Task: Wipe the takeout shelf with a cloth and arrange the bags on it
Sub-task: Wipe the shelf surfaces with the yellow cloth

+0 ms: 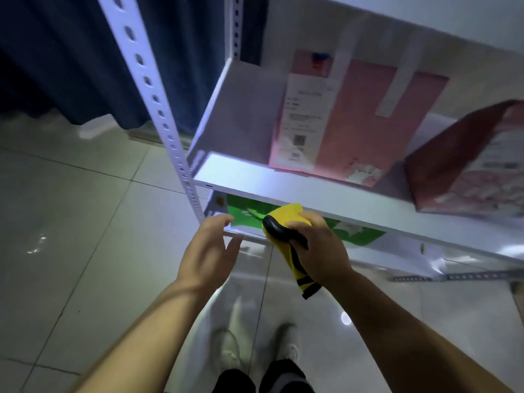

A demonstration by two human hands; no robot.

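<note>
Right hand clenched around yellow cloth, soft, bunches easily; left hand spread, empty. Pink bag on shelf looks light; lift by handles.

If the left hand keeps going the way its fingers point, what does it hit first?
Most likely the front edge of the lower shelf, just ahead of the left hand fingertips, with the green bag behind it. Depth is uncertain.

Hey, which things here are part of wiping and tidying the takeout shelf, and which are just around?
Part of the job:
yellow cloth in the right hand
white shelf
pink bag
tilted red bag
green bag on the lower level

Just around:
dark curtain
tiled floor
</note>
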